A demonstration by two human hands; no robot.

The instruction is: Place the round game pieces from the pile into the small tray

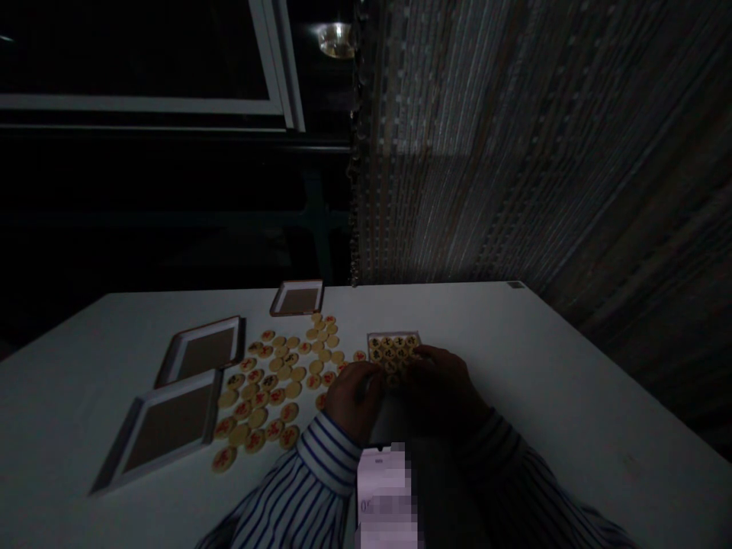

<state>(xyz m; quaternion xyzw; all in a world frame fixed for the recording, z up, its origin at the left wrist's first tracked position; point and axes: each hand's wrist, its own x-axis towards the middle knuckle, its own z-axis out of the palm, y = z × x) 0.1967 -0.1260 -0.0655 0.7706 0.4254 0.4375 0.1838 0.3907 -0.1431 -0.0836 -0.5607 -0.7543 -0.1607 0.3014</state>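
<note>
A small box (393, 334) stands in front of me, with rows of round Chinese chess pieces (394, 354) in it, their dark characters facing up. My left hand (355, 396) is at the box's near left corner, its fingers curled together; whatever they pinch is hidden. On the other side, my right hand (443, 385) bends its fingers over the right edge of the box and appears to grip it, though shadow covers most of that hand. Many loose pieces (276, 396) lie spread to the left, some showing red or black characters, others blank side up.
Three shallow box parts lie open on the white table (572, 404): one tray (171, 427) at left, another tray (203, 347) behind it, and a smaller tray (297, 297) farther back. A lit phone (383, 488) lies near me. A string curtain (457, 152) hangs behind.
</note>
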